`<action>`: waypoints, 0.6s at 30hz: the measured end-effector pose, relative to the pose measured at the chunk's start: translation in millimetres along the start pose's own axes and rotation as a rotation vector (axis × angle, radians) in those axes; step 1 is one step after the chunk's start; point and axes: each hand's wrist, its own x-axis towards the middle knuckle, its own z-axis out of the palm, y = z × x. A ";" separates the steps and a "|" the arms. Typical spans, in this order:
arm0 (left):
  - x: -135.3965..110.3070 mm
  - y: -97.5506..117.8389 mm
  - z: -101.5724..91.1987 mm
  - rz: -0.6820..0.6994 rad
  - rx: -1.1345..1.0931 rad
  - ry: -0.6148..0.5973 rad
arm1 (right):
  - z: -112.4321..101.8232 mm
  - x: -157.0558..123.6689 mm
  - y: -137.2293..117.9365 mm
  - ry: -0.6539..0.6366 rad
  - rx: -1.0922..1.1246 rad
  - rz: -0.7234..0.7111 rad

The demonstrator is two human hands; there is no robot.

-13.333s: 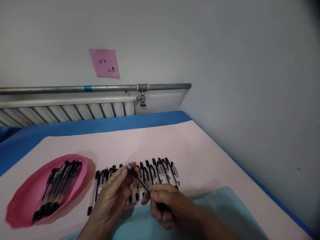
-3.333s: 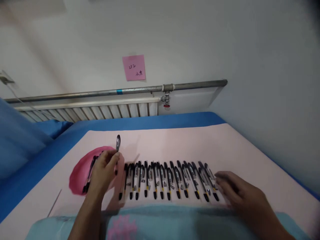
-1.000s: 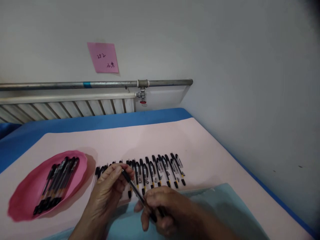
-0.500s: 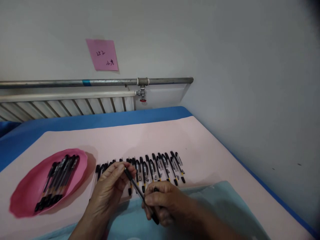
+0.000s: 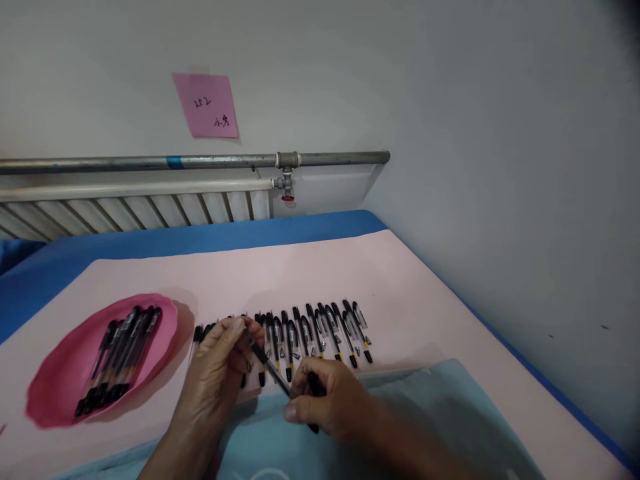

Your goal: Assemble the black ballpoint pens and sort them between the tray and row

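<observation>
Both hands hold one black pen [image 5: 271, 371] slanted over the near edge of the pink sheet. My left hand [image 5: 216, 375] pinches its upper end with closed fingertips. My right hand [image 5: 325, 403] is curled round the lower end, which pokes out below the fingers. Behind them a row of black pens [image 5: 320, 331] lies side by side on the pink sheet [image 5: 310, 280]. A pink dish [image 5: 55, 390] at the left holds several more black pens [image 5: 119, 360].
A light blue cloth [image 5: 440, 427] lies under my forearms at the near edge. The pink sheet rests on a blue cover [image 5: 200, 237]. A radiator [image 5: 125, 210] and a metal pipe [image 5: 200, 161] run along the back wall, with a pink note [image 5: 206, 105] above. A grey wall stands close on the right.
Over the last second my right hand has slid up the pen toward the left hand, so less of the shaft shows between them. Earlier my left hand fetched a pen beside the dish.
</observation>
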 end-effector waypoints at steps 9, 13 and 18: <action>8.1 18.2 -9.6 -0.107 -0.041 -0.005 | -6.9 1.5 1.8 0.032 0.027 0.034; -2.4 9.7 -3.3 -0.253 0.087 -0.148 | -7.6 2.6 2.0 0.011 0.062 0.072; -4.2 2.9 -2.0 -0.178 0.149 -0.113 | -5.8 2.7 5.0 -0.022 0.016 0.019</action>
